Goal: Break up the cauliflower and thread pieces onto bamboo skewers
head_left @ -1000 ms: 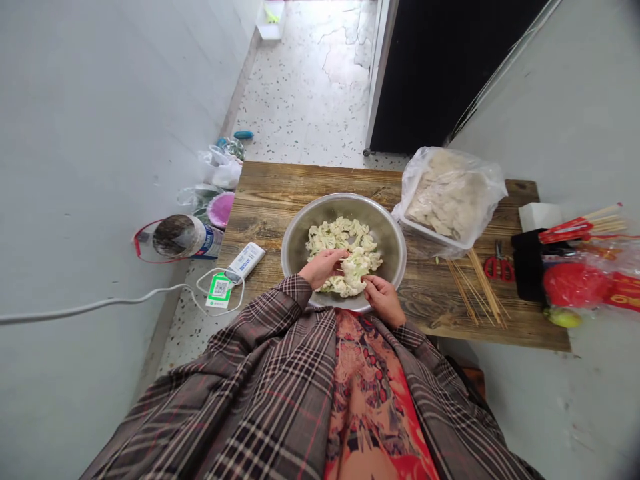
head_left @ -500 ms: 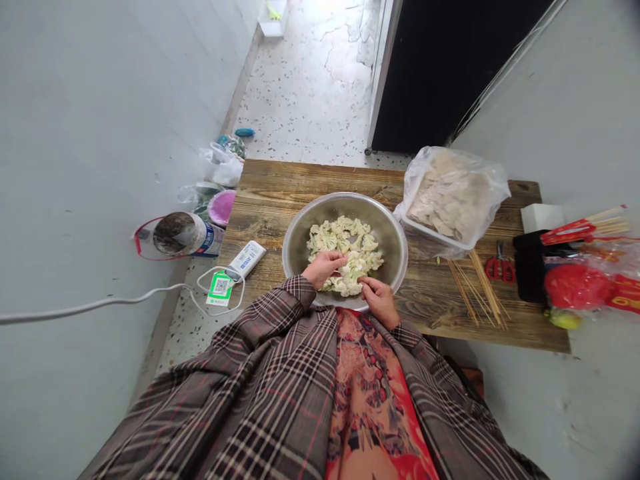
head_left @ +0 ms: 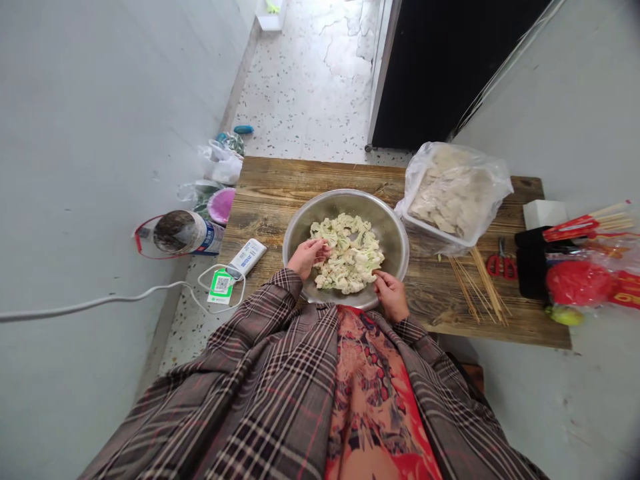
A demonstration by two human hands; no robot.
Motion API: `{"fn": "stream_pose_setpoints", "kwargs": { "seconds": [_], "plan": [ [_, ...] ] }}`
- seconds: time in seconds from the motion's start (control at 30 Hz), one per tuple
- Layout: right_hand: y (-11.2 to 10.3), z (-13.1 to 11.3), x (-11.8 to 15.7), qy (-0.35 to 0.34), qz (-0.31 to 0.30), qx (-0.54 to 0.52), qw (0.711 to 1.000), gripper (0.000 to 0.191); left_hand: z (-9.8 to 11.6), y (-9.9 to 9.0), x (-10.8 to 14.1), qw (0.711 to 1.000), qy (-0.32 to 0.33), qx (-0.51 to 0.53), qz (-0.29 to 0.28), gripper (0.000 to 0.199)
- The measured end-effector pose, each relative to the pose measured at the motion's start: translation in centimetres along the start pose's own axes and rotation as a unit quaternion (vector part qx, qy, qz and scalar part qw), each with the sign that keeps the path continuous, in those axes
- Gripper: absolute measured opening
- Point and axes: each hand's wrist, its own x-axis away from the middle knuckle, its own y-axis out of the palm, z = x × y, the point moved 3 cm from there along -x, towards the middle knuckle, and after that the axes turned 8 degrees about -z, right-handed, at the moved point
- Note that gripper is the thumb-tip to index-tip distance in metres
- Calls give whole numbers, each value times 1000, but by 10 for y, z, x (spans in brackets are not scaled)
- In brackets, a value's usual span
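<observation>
Currently, cauliflower (head_left: 353,261) lies divided in the bowl (head_left: 397,247), sticks (head_left: 489,287) at right lie bare, and whether left hand (head_left: 305,257) or right hand (head_left: 393,297) grips anything is unclear.

Daylight-like brightness pours in from the top centre of the frame, where the pale floor (head_left: 305,100) washes out nearly to white. Elsewhere the light is even and cool, with soft shadows. The black panel (head_left: 450,73) at upper right swallows all detail. A dull sheen lines the metal bowl (head_left: 397,243); pale glints mark the plastic bag (head_left: 495,177). Wide-angle stretching spreads the plaid coat (head_left: 260,400) along the bottom, and the right-hand corners darken. Small print looks smeared.
</observation>
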Motion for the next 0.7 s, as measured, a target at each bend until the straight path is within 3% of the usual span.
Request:
{"fn": "stream_pose_setpoints", "kwargs": {
  "seconds": [0.17,0.27,0.33,0.43,0.57,0.63,0.7],
  "plan": [
    [-8,-1,0,27,40,-96,994,49,-16,-10,-5,998,10,-62,18,34],
    [-9,0,1,35,46,-123,991,52,-23,-8,-11,982,44,-180,29,22],
    [-10,1,1,39,44,-120,991,53,-24,-4,-14,949,94,-300,30,15],
    [-10,2,1,40,42,-114,992,52,-26,10,-17,871,162,-464,-13,19],
    [-9,2,1,43,38,-114,992,51,-33,30,-19,782,171,-595,-69,28],
    [-8,0,0,45,35,-109,992,51,-36,35,-21,755,161,-631,-74,29],
    [-7,-1,0,44,35,-104,993,51,-38,38,-22,755,150,-634,-74,29]
  ]
}}
